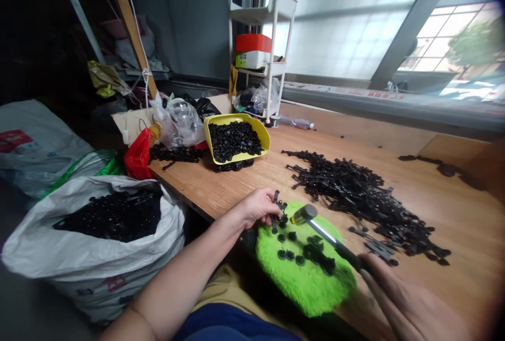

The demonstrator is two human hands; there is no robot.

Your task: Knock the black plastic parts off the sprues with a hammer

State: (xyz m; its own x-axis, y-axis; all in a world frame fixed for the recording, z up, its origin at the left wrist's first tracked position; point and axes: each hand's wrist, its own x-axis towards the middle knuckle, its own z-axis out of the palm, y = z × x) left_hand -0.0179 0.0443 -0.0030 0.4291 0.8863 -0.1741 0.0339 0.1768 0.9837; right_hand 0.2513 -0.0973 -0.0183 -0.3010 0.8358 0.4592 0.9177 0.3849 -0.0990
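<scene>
Black strip [275, 226]: slender, dark, round-ended, at the left edge of the green mat [311, 296]. My left hand [261, 208] is clamped on it, fingertips together. My right hand [398, 289] is closed around the handle of the mallet [310, 213]. 1 black pile [355, 188] and 1 yellow tray [265, 141] occupy the table [473, 220] beyond.

Tray [265, 143] bhd mat [311, 291], pile [355, 188] R.

Fuzzy lime-green mat [311, 293] on smooth brown wooden tabletop [236, 186].
</scene>
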